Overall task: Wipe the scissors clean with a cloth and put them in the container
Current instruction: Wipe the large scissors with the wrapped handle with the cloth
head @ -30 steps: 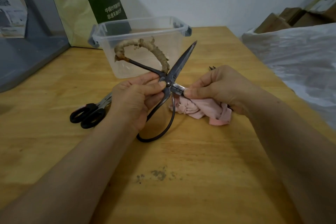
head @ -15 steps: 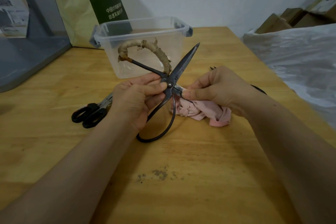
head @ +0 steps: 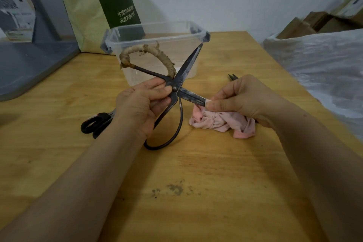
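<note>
Wooden table [head: 196, 192], clear container [head: 157, 27] at the back; old iron scissors [head: 186, 68] held in front of it.
Left hand [head: 141, 104] pinches the pivot, blades spread wide. Right hand [head: 245, 98] pinches pink cloth [head: 220, 122] round the lower blade; the cloth's bulk rests on the table. Black-handled scissors [head: 94, 124] lie beside the left wrist.

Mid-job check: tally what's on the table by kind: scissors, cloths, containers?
Scissors: 2, the dark iron pair with a wrapped handle and the black-handled pair.
Cloths: 1, the crumpled pink cloth.
Containers: 1, the clear plastic box.
Total: 4; dark tips behind the right hand are unidentifiable.
</note>
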`<state>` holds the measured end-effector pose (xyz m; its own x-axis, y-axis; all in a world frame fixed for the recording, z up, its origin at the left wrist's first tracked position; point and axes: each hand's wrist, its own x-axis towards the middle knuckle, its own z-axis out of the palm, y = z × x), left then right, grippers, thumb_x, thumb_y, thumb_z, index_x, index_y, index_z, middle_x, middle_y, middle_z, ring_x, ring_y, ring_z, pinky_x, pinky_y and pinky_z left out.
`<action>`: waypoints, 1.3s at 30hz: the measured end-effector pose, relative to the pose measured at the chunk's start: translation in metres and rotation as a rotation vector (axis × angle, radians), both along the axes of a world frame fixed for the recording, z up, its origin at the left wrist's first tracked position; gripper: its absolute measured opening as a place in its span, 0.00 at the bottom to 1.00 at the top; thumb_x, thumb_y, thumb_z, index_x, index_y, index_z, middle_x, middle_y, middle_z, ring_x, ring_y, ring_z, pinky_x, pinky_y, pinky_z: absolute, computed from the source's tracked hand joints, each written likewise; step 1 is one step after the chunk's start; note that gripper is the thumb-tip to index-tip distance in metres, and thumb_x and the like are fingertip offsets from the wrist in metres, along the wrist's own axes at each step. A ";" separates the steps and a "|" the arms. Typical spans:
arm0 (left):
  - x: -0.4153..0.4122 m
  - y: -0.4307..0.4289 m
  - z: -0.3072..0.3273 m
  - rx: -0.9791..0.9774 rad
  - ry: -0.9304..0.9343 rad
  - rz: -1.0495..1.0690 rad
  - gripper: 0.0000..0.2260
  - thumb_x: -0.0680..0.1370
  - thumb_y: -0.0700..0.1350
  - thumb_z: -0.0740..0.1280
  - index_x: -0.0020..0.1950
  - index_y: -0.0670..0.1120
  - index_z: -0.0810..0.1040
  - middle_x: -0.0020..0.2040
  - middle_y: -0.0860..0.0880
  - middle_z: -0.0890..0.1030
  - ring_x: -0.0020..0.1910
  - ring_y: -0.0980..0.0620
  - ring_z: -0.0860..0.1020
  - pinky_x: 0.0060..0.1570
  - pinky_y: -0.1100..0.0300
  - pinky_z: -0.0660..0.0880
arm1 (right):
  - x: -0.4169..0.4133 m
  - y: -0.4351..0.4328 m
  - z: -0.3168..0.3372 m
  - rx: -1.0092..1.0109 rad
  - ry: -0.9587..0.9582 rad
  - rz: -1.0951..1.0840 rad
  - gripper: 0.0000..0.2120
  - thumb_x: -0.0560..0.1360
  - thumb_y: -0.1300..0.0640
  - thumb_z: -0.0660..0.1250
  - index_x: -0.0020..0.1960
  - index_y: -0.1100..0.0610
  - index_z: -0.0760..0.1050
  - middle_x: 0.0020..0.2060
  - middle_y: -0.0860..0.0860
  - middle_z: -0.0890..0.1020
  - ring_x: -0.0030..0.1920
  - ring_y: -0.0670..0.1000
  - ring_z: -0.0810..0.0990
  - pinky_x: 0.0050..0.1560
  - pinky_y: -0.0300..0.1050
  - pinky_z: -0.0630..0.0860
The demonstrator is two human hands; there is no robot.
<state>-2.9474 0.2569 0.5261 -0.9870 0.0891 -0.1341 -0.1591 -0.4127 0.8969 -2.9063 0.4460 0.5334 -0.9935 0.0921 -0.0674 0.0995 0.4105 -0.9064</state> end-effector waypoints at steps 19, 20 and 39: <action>-0.009 -0.006 -0.001 -0.058 -0.053 -0.053 0.08 0.72 0.30 0.68 0.47 0.40 0.79 0.35 0.47 0.84 0.32 0.55 0.83 0.31 0.69 0.77 | -0.001 0.029 0.001 0.017 0.328 -0.464 0.04 0.69 0.56 0.75 0.43 0.55 0.82 0.35 0.46 0.82 0.31 0.36 0.79 0.33 0.28 0.75; -0.005 -0.002 -0.002 -0.104 -0.065 -0.091 0.08 0.72 0.30 0.68 0.48 0.39 0.79 0.36 0.46 0.84 0.31 0.55 0.83 0.30 0.68 0.77 | 0.000 0.030 0.002 0.039 0.382 -0.506 0.04 0.70 0.56 0.74 0.44 0.55 0.82 0.36 0.45 0.82 0.32 0.35 0.79 0.35 0.29 0.76; 0.007 0.015 -0.020 -0.306 -0.143 -0.157 0.18 0.67 0.26 0.70 0.55 0.36 0.78 0.49 0.40 0.83 0.39 0.48 0.84 0.33 0.64 0.80 | -0.006 -0.025 -0.018 0.294 0.216 0.008 0.03 0.69 0.52 0.75 0.38 0.45 0.82 0.34 0.44 0.83 0.35 0.37 0.79 0.40 0.41 0.78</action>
